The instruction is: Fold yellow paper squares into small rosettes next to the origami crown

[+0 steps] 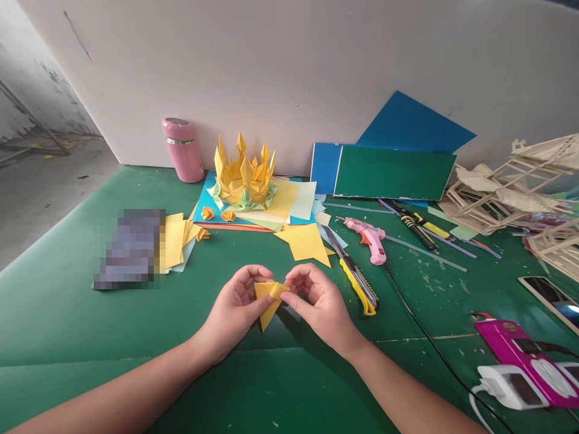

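Note:
Between my two hands is a piece of folded yellow paper point(268, 308), roughly triangular with one point hanging down. My left hand point(239, 304) pinches its left and middle part, thumb across the front. The thumb and fingers of my right hand point(316, 301) close on its upper right corner. Just beyond my hands lie yellow paper sheets point(307, 242), fanned into a star-like shape. Farther back stands a crown of folded yellow paper point(246, 178) with green leaf-like pieces. Small folded yellow paper pieces point(228, 215) lie in front of it.
A yellow utility knife point(357, 283) and a pink glue gun point(368, 238) lie right of my hands. The gun's black cord point(423, 328) runs to a magenta power strip point(511, 349). At the back stands a pink flask point(184, 150); wooden stick models point(506, 187) occupy the right.

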`<action>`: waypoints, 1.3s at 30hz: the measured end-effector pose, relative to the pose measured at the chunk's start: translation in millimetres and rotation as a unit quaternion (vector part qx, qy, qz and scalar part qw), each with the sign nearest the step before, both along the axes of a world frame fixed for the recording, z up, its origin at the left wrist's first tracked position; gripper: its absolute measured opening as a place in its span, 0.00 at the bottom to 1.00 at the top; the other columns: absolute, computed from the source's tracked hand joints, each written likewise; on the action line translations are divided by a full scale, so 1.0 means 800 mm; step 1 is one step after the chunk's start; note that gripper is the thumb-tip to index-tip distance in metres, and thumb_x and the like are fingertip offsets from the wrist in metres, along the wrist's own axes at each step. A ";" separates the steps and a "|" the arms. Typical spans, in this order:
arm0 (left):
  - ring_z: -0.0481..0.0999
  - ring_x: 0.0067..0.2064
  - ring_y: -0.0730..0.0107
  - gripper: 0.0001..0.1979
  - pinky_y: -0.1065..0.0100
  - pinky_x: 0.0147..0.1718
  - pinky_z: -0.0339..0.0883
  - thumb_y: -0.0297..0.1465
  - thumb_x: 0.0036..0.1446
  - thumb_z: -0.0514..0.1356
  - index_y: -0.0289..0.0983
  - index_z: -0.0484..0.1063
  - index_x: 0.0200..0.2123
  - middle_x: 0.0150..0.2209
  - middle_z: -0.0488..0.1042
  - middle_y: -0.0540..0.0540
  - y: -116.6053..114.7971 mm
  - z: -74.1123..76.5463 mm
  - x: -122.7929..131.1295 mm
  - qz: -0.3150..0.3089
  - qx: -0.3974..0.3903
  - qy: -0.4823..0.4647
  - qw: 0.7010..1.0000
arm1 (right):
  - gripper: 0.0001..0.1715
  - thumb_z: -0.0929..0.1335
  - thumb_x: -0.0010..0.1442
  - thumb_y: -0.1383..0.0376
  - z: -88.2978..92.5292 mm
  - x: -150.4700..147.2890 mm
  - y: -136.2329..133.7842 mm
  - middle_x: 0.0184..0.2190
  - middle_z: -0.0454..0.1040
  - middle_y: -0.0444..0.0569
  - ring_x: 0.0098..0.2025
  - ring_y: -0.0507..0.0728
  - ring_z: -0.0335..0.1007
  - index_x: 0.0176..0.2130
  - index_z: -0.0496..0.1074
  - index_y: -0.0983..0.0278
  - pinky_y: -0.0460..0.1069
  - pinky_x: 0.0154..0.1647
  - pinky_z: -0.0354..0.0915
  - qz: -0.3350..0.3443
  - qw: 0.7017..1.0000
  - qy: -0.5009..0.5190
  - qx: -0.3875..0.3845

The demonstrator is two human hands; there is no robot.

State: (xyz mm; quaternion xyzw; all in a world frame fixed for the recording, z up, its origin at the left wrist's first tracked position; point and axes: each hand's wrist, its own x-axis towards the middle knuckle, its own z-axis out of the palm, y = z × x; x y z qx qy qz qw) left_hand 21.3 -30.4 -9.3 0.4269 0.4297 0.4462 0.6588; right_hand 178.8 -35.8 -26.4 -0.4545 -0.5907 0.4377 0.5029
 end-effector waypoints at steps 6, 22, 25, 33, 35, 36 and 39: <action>0.70 0.31 0.73 0.17 0.72 0.25 0.67 0.34 0.43 0.69 0.38 0.68 0.34 0.33 0.69 0.51 -0.001 0.004 -0.001 -0.037 -0.010 -0.007 0.999 | 0.07 0.69 0.53 0.67 0.000 0.001 -0.001 0.30 0.69 0.45 0.30 0.51 0.68 0.34 0.66 0.61 0.47 0.34 0.71 0.000 1.000 -0.016 0.022; 0.76 0.32 0.70 0.14 0.70 0.33 0.71 0.34 0.44 0.69 0.38 0.66 0.29 0.27 0.73 0.52 -0.002 0.000 0.001 0.027 0.046 0.031 0.998 | 0.06 0.68 0.54 0.69 0.002 0.000 -0.005 0.30 0.69 0.43 0.31 0.51 0.68 0.35 0.67 0.61 0.47 0.34 0.70 0.018 0.998 -0.006 0.054; 0.78 0.34 0.69 0.15 0.69 0.34 0.72 0.35 0.44 0.69 0.38 0.66 0.29 0.28 0.75 0.51 -0.003 -0.001 0.002 0.032 0.055 0.015 0.998 | 0.06 0.69 0.54 0.66 0.003 0.001 -0.004 0.30 0.70 0.44 0.31 0.52 0.69 0.35 0.68 0.61 0.47 0.34 0.71 0.032 0.998 0.006 0.050; 0.80 0.34 0.68 0.15 0.69 0.35 0.72 0.32 0.43 0.70 0.38 0.65 0.27 0.26 0.78 0.51 -0.003 -0.002 0.002 0.025 0.063 0.009 0.998 | 0.04 0.69 0.55 0.66 0.009 0.001 -0.005 0.27 0.72 0.45 0.30 0.53 0.70 0.28 0.70 0.62 0.48 0.32 0.71 0.006 0.996 -0.036 0.080; 0.80 0.35 0.67 0.14 0.68 0.36 0.73 0.33 0.44 0.69 0.39 0.65 0.27 0.26 0.79 0.51 -0.004 -0.001 0.002 0.018 0.065 0.005 0.998 | 0.04 0.69 0.54 0.68 0.010 0.001 -0.005 0.27 0.72 0.45 0.30 0.53 0.70 0.28 0.71 0.62 0.47 0.31 0.70 0.003 0.995 -0.042 0.090; 0.80 0.35 0.67 0.14 0.68 0.36 0.73 0.32 0.45 0.69 0.39 0.64 0.27 0.27 0.79 0.50 -0.004 -0.001 0.002 0.014 0.067 0.005 0.998 | 0.04 0.69 0.54 0.68 0.011 0.001 -0.005 0.27 0.72 0.45 0.30 0.53 0.70 0.28 0.71 0.62 0.47 0.31 0.70 0.002 0.995 -0.043 0.093; 0.80 0.36 0.65 0.13 0.66 0.37 0.73 0.32 0.46 0.68 0.39 0.64 0.28 0.27 0.80 0.49 -0.005 -0.002 0.003 0.010 0.071 0.009 0.997 | 0.05 0.69 0.54 0.68 0.011 0.001 -0.005 0.26 0.71 0.45 0.30 0.53 0.70 0.27 0.71 0.62 0.47 0.30 0.70 0.002 0.993 -0.049 0.103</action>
